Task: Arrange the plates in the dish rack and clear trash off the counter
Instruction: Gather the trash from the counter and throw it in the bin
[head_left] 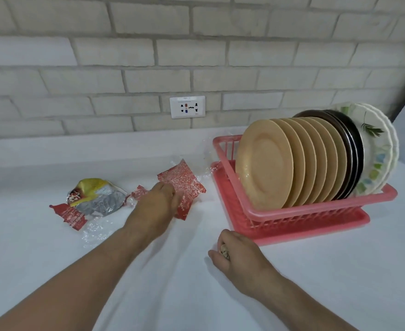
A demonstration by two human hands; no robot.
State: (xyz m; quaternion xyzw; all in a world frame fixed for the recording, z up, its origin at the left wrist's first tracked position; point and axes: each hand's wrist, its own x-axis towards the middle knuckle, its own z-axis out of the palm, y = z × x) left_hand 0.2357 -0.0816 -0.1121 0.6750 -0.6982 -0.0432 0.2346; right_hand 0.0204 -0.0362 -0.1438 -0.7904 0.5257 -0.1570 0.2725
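Right hand (pixel 235 255) near, fingers curled round small scrap (pixel 224 251); left hand (pixel 157 206) farther, fingers curled gripping red wrapper (pixel 184 183); plates (pixel 264 163) upright in pink rack (pixel 292 223), far right

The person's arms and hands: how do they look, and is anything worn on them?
Both arms are bare as far as the picture shows: no sleeve covers the left forearm or the right forearm. The left hand and the right hand wear no glove. I see no watch, bracelet or ring, though the fingers are partly hidden.
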